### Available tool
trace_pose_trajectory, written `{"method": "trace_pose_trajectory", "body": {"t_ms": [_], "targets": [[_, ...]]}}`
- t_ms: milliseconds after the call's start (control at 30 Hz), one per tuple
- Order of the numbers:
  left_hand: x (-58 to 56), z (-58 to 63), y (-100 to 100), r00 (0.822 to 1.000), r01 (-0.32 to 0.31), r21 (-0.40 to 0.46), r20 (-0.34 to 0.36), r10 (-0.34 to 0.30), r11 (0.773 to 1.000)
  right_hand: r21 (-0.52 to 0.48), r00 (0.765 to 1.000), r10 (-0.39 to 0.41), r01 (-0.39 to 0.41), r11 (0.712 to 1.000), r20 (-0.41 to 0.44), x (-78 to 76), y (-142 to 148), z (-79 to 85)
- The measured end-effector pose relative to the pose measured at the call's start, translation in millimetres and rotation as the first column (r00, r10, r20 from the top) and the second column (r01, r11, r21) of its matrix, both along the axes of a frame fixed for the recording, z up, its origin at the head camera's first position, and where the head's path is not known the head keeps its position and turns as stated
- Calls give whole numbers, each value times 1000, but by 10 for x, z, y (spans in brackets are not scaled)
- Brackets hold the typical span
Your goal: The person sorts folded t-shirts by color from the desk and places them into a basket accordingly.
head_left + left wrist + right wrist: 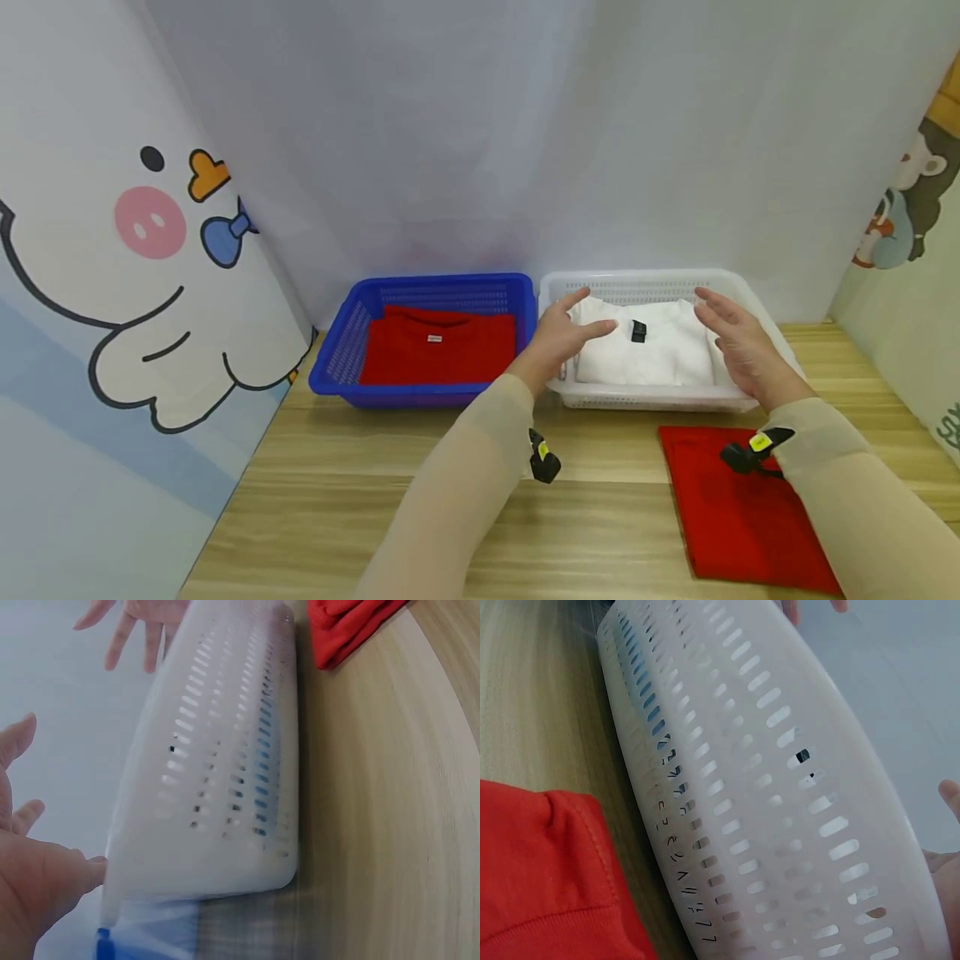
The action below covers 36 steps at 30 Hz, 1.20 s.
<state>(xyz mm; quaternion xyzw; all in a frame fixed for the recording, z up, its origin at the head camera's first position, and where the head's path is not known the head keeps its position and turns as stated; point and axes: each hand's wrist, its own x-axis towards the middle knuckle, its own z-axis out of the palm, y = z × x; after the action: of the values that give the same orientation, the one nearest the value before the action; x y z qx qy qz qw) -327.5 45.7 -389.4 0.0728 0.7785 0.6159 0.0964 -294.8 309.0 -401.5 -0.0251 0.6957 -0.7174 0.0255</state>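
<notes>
A folded white shirt (667, 354) with a black neck label lies in the white plastic basket (652, 398). Over the basket's left end is my left hand (558, 337), fingers spread and holding nothing. My right hand (738, 346) hovers at the basket's right end, its fingers relaxed and apart from the shirt. Both hands also show past the rim in the left wrist view, the left one (37, 877) close to the basket wall. Below my right forearm a folded red garment (720, 500) lies on the table, partly hidden by the sleeve.
Left of the white basket stands a blue plastic basket (420, 396) with a folded red shirt (442, 354) in it. Both stand on the wooden table (360, 500) against a pale curtain (480, 142). Cartoon-printed panels (97, 275) flank the table.
</notes>
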Motion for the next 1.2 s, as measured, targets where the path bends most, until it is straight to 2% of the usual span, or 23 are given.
{"method": "trace_pose_trajectory", "body": {"t_ms": [200,400,567,700,833,1000,1200], "targets": [[63,157,-218,999,36,-21,-27,-37,999,-60,999,-13,10,998,-50,41,36,61],[191,316,-468,995,58,-36,-75,-60,998,-164,987,9,-36,986,-159,180,108,230],[392,445,-650,988,89,-35,-127,-93,995,-197,947,55,-123,973,-318,413,230,353],[578,505,-778,977,122,-50,-167,-128,991,-117,924,76,-128,985,-374,695,367,392],[748,512,-907,971,138,-51,-190,-145,989,-4,911,86,-96,995,-404,948,472,339],[961,469,-1031,959,177,-48,-218,-183,983,4,899,88,-96,995,-430,1188,640,185],[1176,410,-1058,949,205,-52,-234,-212,977,56,901,45,-24,998,-431,1419,897,-61]]}}
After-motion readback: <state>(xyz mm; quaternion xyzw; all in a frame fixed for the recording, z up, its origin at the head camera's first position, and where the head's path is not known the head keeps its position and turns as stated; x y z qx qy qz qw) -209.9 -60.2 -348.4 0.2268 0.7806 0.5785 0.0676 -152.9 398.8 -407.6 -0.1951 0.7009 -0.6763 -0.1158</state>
